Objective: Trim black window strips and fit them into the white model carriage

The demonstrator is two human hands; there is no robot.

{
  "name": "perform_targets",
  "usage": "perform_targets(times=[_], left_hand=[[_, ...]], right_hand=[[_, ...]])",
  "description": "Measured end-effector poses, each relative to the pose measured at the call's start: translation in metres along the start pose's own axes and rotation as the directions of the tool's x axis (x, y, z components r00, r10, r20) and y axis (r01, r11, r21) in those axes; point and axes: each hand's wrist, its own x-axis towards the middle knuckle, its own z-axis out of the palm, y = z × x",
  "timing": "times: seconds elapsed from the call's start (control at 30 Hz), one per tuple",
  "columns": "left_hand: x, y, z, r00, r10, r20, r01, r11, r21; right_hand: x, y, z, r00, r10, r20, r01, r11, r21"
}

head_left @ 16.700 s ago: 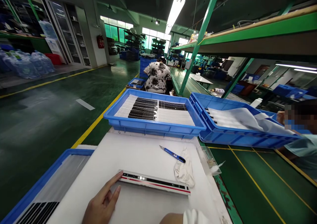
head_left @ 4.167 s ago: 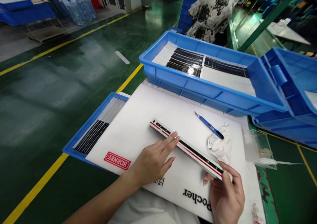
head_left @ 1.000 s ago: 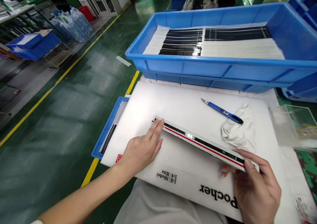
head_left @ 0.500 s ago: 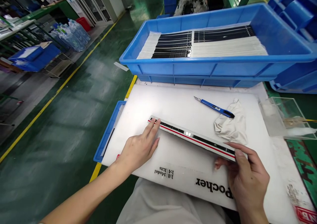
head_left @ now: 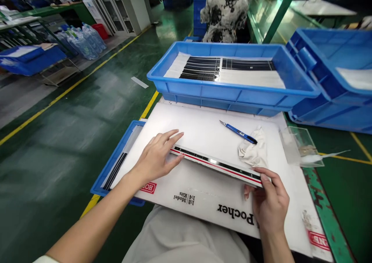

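A long narrow strip, white with a black band and a red line, lies at a slant above the white foam board. Its right end is pinched between the thumb and fingers of my right hand. At the strip's left end is my left hand, its fingers spread and the thumb near the strip's edge; whether it touches is hard to tell. A blue craft knife, blade out, rests on the board beyond the strip, beside a crumpled white cloth.
Behind the board stands a blue bin holding rows of black and white strips. Another blue bin is at the right, near a clear plastic box. A blue tray sticks out at the left. A person is beyond the bin.
The view has tilted up and shifted. My left hand has lifted its fingers off the strip's left end and spread them. My right hand still holds the other end.
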Motion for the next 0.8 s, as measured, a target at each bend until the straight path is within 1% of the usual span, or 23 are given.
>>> perform_targets(times=[0.03, 0.1, 0.13, 0.17, 0.23, 0.27, 0.3, 0.33, 0.37, 0.4, 0.43, 0.5, 0.53, 0.6, 0.67, 0.73, 0.8], left_hand=[[0.001, -0.007, 0.003, 0.999, -0.001, 0.036, 0.004, 0.996, -0.09], [0.002, -0.02, 0.013, 0.999, -0.01, 0.054, 0.02, 0.984, -0.178], [0.001, -0.023, 0.018, 0.999, -0.023, 0.048, 0.032, 0.977, -0.211], [-0.001, -0.025, 0.024, 0.999, -0.033, 0.036, 0.041, 0.97, -0.24], [-0.005, -0.024, 0.034, 0.998, -0.056, 0.003, 0.054, 0.952, -0.302], [-0.007, -0.022, 0.038, 0.997, -0.071, -0.017, 0.061, 0.941, -0.333], [-0.008, -0.019, 0.042, 0.995, -0.09, -0.037, 0.07, 0.929, -0.364], [-0.01, -0.017, 0.045, 0.992, -0.112, -0.056, 0.081, 0.915, -0.395], [-0.011, -0.016, 0.047, 0.988, -0.133, -0.073, 0.09, 0.901, -0.425], [-0.012, -0.016, 0.049, 0.984, -0.152, -0.087, 0.097, 0.885, -0.455], [-0.013, -0.016, 0.05, 0.981, -0.167, -0.1, 0.099, 0.87, -0.483], [-0.014, -0.017, 0.052, 0.976, -0.182, -0.119, 0.093, 0.843, -0.53], [-0.015, -0.018, 0.053, 0.974, -0.185, -0.127, 0.086, 0.83, -0.55], [-0.017, -0.019, 0.053, 0.974, -0.18, -0.136, 0.068, 0.809, -0.583], [-0.018, -0.019, 0.053, 0.976, -0.168, -0.14, 0.049, 0.792, -0.609], [-0.018, -0.019, 0.053, 0.976, -0.161, -0.145, 0.035, 0.778, -0.627], [-0.018, -0.019, 0.054, 0.975, -0.162, -0.149, 0.029, 0.765, -0.643]], right_hand=[[0.003, 0.0, -0.004, 0.999, -0.033, 0.016, 0.034, 0.997, -0.067], [0.008, -0.003, -0.013, 0.991, -0.13, 0.033, 0.134, 0.961, -0.242], [0.01, -0.006, -0.016, 0.979, -0.2, 0.037, 0.201, 0.919, -0.338], [0.012, -0.011, -0.019, 0.958, -0.284, 0.046, 0.276, 0.861, -0.427], [0.015, -0.026, -0.017, 0.888, -0.447, 0.107, 0.427, 0.717, -0.55], [0.018, -0.034, -0.011, 0.847, -0.502, 0.172, 0.5, 0.648, -0.575], [0.021, -0.042, -0.001, 0.807, -0.529, 0.261, 0.57, 0.587, -0.575], [0.025, -0.049, 0.012, 0.764, -0.529, 0.369, 0.638, 0.536, -0.553], [0.03, -0.055, 0.027, 0.711, -0.498, 0.496, 0.703, 0.492, -0.513], [0.036, -0.06, 0.044, 0.644, -0.449, 0.62, 0.762, 0.45, -0.466], [0.043, -0.063, 0.062, 0.572, -0.398, 0.717, 0.811, 0.406, -0.422], [0.057, -0.067, 0.093, 0.434, -0.254, 0.864, 0.877, 0.337, -0.341], [0.063, -0.067, 0.106, 0.363, -0.183, 0.914, 0.904, 0.307, -0.298], [0.073, -0.069, 0.123, 0.241, -0.054, 0.969, 0.943, 0.25, -0.221], [0.077, -0.073, 0.133, 0.147, 0.045, 0.988, 0.969, 0.193, -0.153], [0.076, -0.079, 0.141, 0.074, 0.119, 0.99, 0.987, 0.132, -0.09], [0.07, -0.085, 0.15, 0.024, 0.175, 0.984, 0.997, 0.063, -0.035]])
